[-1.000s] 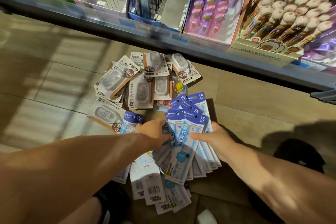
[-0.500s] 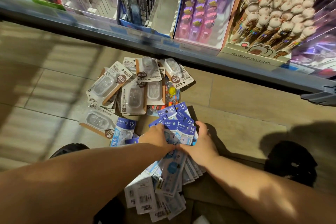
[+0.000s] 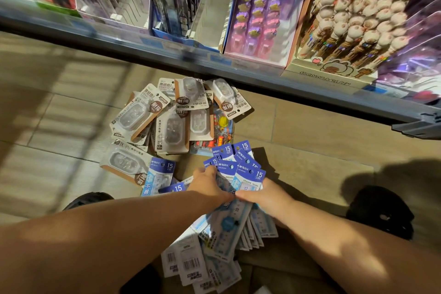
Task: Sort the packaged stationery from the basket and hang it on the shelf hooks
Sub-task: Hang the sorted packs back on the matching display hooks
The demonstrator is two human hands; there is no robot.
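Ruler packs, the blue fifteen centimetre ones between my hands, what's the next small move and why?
Probably squeeze the fan square before lifting. The left hand and right hand grip the ruler packs from either side, yet their blue headers splay at different angles, so the hang holes likely would not line up for hanging.

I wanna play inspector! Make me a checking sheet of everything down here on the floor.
Surface: tan wood-look floor, packs spread on it.
Job's things: blue-topped ruler packs fanned in both hands; brown-and-white blister packs piled behind; orange-and-yellow pack among them; white barcode-side-up packs near the arms.
Clutter: nothing seen.
Grippers: left hand and right hand both grip the ruler fan.
Cables: nothing seen.
Surroundings: grey metal shelf edge, cardboard box of animal-topped pens, black shoe.
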